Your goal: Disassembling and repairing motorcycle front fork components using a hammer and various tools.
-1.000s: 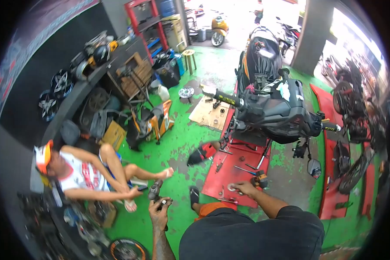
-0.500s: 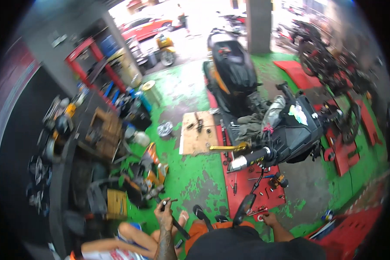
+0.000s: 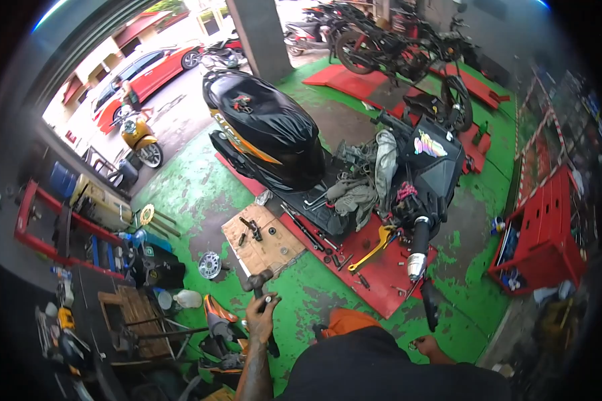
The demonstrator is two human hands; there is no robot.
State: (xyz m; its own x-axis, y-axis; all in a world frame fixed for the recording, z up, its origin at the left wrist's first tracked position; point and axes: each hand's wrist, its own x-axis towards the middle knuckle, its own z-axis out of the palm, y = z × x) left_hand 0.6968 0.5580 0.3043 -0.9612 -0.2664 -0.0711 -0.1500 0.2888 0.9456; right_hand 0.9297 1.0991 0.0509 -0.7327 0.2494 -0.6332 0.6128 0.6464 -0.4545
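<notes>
My left hand [image 3: 261, 319] is closed round the handle of a hammer, its dark head [image 3: 257, 281] pointing up and away from me. Below the fist, the handle's lower end shows beside my wrist. At the right of my body, my right hand [image 3: 427, 347] is closed at the fingertips on a small ring-shaped part [image 3: 413, 345], too small to make out further. Ahead stands a black and orange scooter [image 3: 267, 127], its handlebar grip [image 3: 421, 240] and a hanging mirror [image 3: 430, 306] nearest my right hand. Grey rags [image 3: 354, 197] lie over its footboard.
A cardboard sheet [image 3: 274, 250] with metal parts lies left of a red lift plate [image 3: 388, 297] bearing tools and a gold lever [image 3: 369, 250]. A wheel hub [image 3: 210, 264] and orange fairings [image 3: 219, 309] sit left. A red tool cabinet [image 3: 542, 234] stands right.
The view has swung to the right and shows more of the cabinet. The hammer, held in my left hand throughout, now has its head turned upward. My right hand still pinches the small part.
</notes>
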